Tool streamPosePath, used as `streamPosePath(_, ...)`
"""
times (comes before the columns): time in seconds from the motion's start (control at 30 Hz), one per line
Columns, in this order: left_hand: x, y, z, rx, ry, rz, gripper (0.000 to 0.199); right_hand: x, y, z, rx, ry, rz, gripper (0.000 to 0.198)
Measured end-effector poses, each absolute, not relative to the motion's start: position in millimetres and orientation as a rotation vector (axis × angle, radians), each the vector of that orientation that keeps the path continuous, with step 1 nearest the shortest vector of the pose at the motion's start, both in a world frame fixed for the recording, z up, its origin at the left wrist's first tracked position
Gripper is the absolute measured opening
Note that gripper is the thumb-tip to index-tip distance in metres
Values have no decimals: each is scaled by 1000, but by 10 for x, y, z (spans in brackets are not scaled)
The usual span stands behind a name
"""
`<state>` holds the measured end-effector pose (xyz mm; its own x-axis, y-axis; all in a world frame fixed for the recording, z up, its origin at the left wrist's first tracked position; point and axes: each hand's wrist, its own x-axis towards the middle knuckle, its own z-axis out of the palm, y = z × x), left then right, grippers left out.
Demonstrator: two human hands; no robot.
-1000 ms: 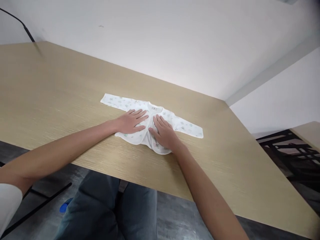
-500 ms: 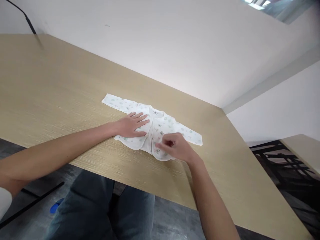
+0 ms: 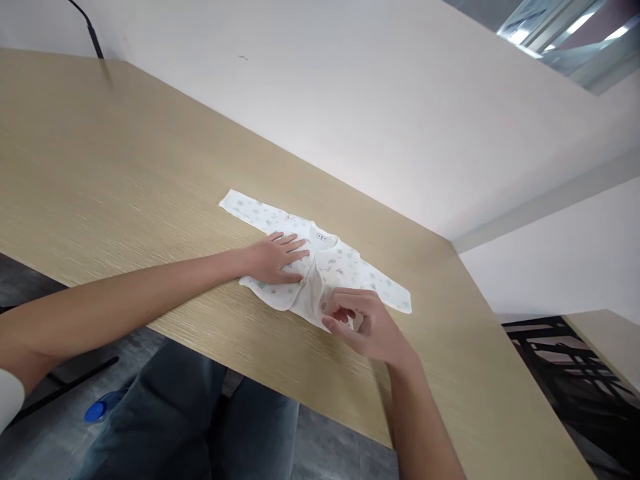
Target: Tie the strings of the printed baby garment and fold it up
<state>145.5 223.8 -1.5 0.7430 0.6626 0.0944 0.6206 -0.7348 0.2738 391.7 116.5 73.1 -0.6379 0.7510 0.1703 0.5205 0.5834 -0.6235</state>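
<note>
A white baby shirt (image 3: 345, 265) with small green and grey prints lies front side up, its sleeves spread to both sides. Its front is parted, and the plain inside of the back shows in the gap. My left hand (image 3: 276, 260) rests flat on the left front panel, fingers spread, with the thumb beside a button (image 3: 303, 283). Thumb and curled fingers of my right hand (image 3: 363, 325) pinch the loose edge of the other front panel near the hem, and the edge is raised a little. My fingers partly hide the held cloth.
The shirt lies on a wood-grain table (image 3: 150, 167) that runs along a white wall (image 3: 320, 100). A black cable (image 3: 94, 40) stands at the far left. Below the table's front edge are my legs (image 3: 160, 413) and a blue-capped bottle (image 3: 95, 411). Black metal frames (image 3: 575, 373) stand at the right.
My right hand has closed on the front panel's edge and drawn it aside, so the gap in the shirt is wider. The left hand stays flat. The view has shifted slightly.
</note>
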Motion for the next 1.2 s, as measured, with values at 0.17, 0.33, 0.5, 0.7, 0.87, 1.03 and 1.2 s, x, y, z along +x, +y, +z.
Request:
streamPosePath(0.17,1482,2253,23,2795,1019,343,59,3984,1264,672,-1068,-1885,490,12)
streamPosePath(0.33,1593,2209,19,2851,1035,647,43,3915,1543,499,-1194,-1835,187,19)
streamPosePath(0.5,1646,2187,-70,2816,1061,500,53,3914,1998,255,-1331,-2017,197,27)
streamPosePath(0.7,1640,2185,-84,2785,1110,477,55,4003,2265,61,-1377,-2183,172,32)
streamPosePath(0.87,1636,2178,-90,2801,1084,521,52,3967,2318,132,-1476,-2063,133,20)
streamPosePath(1.03,1632,2193,-91,2797,1091,554,56,3896,2261,216,-1426,-1960,172,37)
streamPosePath(1.2,1645,2207,-115,2797,1077,573,60,3925,1985,115,-1452,-2113,131,50)
